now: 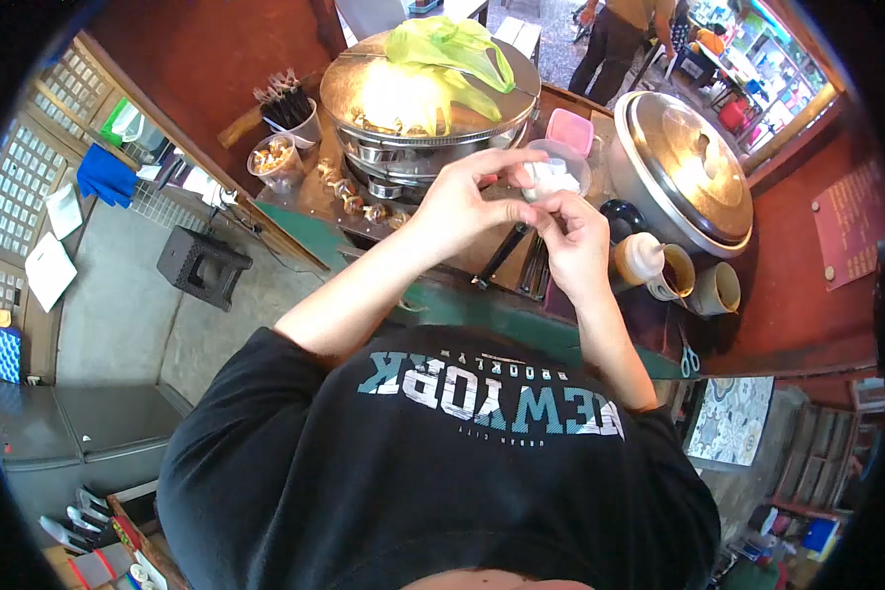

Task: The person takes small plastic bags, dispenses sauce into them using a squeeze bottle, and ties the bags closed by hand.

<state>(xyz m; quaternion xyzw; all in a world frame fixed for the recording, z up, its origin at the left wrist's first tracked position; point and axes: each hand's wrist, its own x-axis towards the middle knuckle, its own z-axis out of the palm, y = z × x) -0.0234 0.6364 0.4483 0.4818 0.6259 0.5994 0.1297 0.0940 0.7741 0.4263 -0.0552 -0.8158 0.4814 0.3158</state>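
My left hand (pixel 467 200) and my right hand (pixel 575 241) meet above the counter, fingertips nearly touching. The thumb and fingers of each are pinched together; whatever is between them is too small or hidden to name. Just behind the fingers is a clear plastic tub (pixel 580 167) with white contents, partly covered by my hands. A pink-lidded container (pixel 570 132) sits beyond it. Below my hands lie black-handled utensils (pixel 502 256) and metal tongs (pixel 534 267). Left of my left hand, skewered brown balls (pixel 352 205) rest along the counter edge.
A steel pot (pixel 383 152) bears a yellow-green plastic bag (pixel 452 54). Another lidded pot (pixel 693 167) stands right, near a squeeze bottle (pixel 641 258) and sauce cups (pixel 716 290). Scissors (pixel 690 360) hang at the counter's front. Left are cups of balls (pixel 276 165) and sticks (pixel 290 113).
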